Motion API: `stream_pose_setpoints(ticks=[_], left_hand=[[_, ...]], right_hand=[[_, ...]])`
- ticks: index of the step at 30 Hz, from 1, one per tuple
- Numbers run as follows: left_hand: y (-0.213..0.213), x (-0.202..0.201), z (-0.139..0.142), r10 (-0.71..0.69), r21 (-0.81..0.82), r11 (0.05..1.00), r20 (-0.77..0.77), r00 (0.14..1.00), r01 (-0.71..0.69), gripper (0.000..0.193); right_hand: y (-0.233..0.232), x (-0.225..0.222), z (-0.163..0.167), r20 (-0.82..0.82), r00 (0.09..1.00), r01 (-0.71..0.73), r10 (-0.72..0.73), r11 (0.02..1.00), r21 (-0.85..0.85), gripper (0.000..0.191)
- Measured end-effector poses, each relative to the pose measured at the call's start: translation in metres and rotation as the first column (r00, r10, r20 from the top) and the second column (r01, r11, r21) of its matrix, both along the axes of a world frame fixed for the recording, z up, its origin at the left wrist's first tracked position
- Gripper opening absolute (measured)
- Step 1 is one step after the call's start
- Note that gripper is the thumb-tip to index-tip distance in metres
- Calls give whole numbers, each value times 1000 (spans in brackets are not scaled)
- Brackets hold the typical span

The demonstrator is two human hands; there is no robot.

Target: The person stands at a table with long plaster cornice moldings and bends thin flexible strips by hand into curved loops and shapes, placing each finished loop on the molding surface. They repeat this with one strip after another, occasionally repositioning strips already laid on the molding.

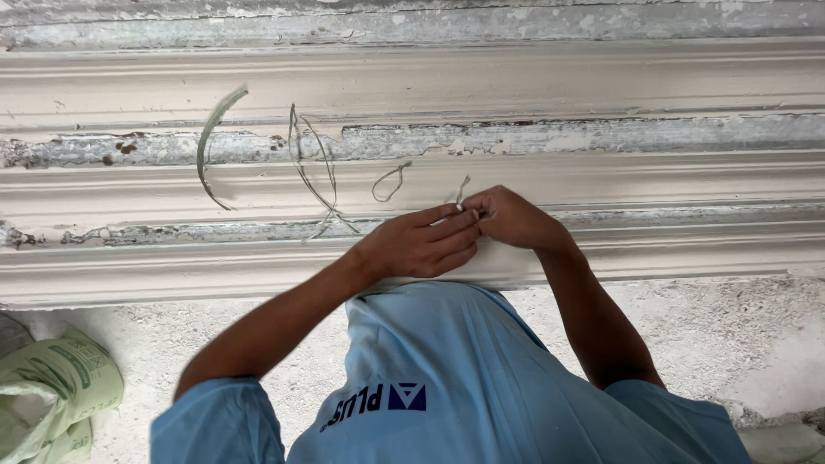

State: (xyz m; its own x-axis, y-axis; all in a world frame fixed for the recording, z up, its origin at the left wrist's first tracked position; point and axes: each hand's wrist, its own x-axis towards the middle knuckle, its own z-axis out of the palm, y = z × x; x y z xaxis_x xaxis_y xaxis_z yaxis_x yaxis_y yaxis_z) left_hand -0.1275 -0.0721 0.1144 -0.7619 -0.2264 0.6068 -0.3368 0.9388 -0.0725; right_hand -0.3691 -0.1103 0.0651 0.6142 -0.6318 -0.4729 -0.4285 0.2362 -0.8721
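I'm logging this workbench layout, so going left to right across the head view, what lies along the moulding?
Sack on the floor → curved fibre strip → crossed fibre strands → small fibre loop → left hand → right hand, the two pinching together on the plaster moulding.

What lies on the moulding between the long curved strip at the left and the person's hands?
In the head view, between the curved strip and the hands lie a tangle of thin fibre strands and a small fibre loop, on the plaster moulding.
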Motion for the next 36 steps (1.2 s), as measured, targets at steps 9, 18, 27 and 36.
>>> stream_pose_setpoints(ticks=[9,18,27,36], left_hand=[[-9,-6,-2,-123,51,991,-47,991,126,14],[20,-8,-16,373,608,756,-94,923,-243,31],[50,7,-36,949,695,-48,-193,251,718,16],[125,53,-11,955,812,159,-270,121,562,19]], right_hand=[[4,-9,24,-47,972,-230,231,973,29,18],[6,5,14,142,989,62,-34,978,-198,19],[26,103,34,131,988,150,-79,347,-926,10],[60,155,27,385,895,203,225,562,-802,20]])
